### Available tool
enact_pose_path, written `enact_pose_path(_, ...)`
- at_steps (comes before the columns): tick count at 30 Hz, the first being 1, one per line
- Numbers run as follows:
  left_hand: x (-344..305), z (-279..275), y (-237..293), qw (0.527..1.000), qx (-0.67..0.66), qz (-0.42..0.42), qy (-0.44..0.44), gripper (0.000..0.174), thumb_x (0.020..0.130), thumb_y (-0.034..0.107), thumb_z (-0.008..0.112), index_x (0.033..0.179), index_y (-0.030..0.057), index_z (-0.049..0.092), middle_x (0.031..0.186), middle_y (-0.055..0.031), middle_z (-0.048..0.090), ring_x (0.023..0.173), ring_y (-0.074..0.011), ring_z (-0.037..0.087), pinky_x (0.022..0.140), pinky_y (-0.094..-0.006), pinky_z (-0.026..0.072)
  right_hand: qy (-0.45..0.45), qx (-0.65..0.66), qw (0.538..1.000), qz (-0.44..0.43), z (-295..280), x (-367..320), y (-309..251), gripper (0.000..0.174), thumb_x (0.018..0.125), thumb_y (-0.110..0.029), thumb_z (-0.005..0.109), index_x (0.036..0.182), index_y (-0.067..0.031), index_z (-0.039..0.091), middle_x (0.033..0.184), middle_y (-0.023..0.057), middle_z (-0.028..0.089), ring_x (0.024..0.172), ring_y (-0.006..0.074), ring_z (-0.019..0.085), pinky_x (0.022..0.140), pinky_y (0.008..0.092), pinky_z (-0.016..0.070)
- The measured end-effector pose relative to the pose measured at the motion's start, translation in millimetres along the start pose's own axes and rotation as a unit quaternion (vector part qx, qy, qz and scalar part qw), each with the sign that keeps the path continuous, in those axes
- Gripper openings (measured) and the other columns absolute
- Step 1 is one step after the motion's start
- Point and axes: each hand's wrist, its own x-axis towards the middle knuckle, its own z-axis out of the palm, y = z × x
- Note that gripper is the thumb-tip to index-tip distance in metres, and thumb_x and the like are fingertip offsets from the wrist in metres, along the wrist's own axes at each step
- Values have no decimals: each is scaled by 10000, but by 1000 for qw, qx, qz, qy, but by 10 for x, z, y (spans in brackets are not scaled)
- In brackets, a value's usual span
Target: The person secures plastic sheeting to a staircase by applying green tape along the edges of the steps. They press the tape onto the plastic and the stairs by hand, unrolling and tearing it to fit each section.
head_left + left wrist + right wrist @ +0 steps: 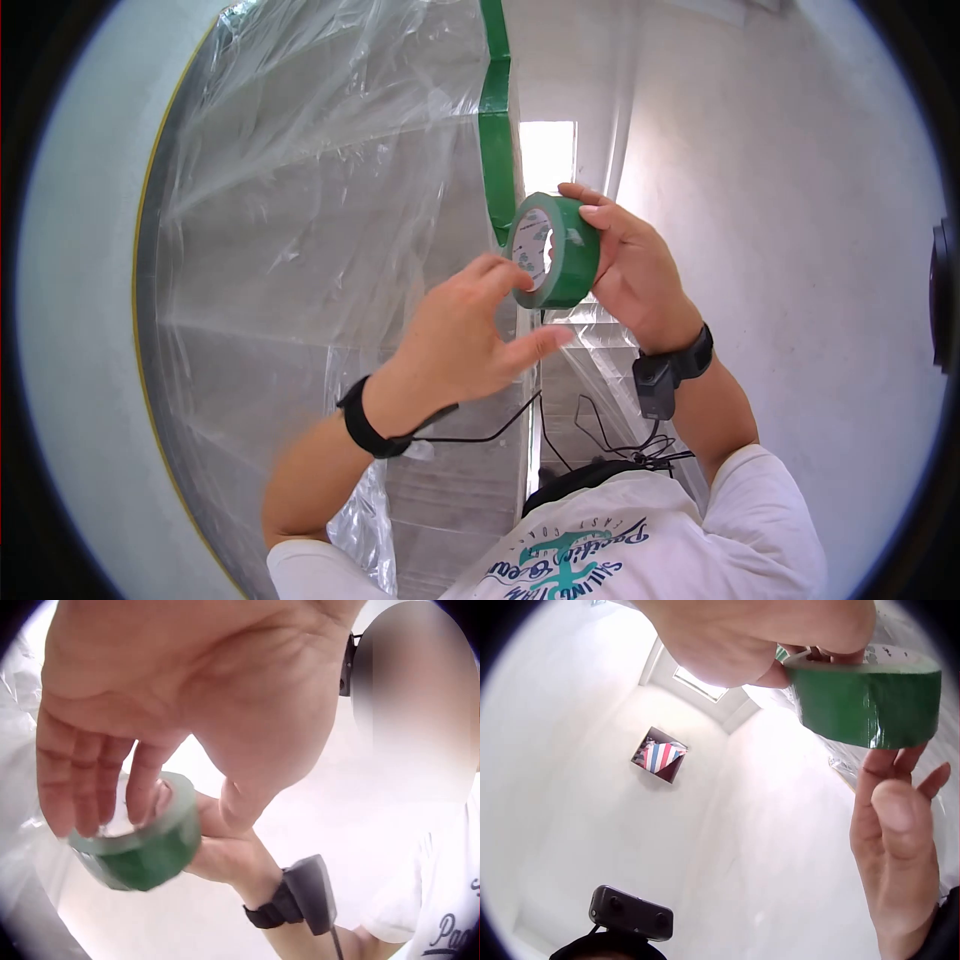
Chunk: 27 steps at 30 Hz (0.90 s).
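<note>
A roll of green tape (pixel 575 262) is held by the right hand (pixel 640 275), its thumb and fingers at the rim and core. The left hand (pixel 455 335) has its fingertips at the near side of the roll, thumb spread away below. In the left wrist view, the left hand's (pixel 187 697) fingers reach over the rim of the tape roll (pixel 150 859). The right wrist view shows the right hand (pixel 765 637) gripping the tape roll (pixel 870 709) above the left hand (pixel 896 847). A green tape strip (pixel 495 150) runs down to the roll; whether they join, I cannot tell.
Clear plastic sheeting (pixel 300 240) hangs at the left, with the strip along its edge. A pale wall (pixel 790 230) stands at the right. Black cables (pixel 480 438) run below the hands. A recessed box with striped material (pixel 660 755) shows in the right wrist view.
</note>
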Motion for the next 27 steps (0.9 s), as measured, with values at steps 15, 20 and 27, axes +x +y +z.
enact_pose_path(15,-87,332,56,985,-19,-112,131,266,720,83,788,903,-12,620,856,-119,665,772,-225,699,714,-324,566,103,-484,860,-124,-252,633,-226,509,913,-454,640,918,51,708,699,73,631,587,117,595,508,243,482)
enact_pose_path(20,-145,317,-41,952,-201,-189,130,275,784,10,737,1026,-39,616,968,-99,696,924,-152,693,867,-292,562,52,-616,784,-51,-212,1243,-185,454,870,-461,705,864,-7,695,710,39,616,619,115,589,491,246,458)
enact_pose_path(27,-207,229,-22,906,-306,-238,171,293,828,42,713,1078,-64,602,991,-127,706,899,-144,690,855,-294,561,4,-546,835,71,-266,1437,-19,397,804,-385,798,875,-6,702,717,43,617,625,137,587,496,260,452)
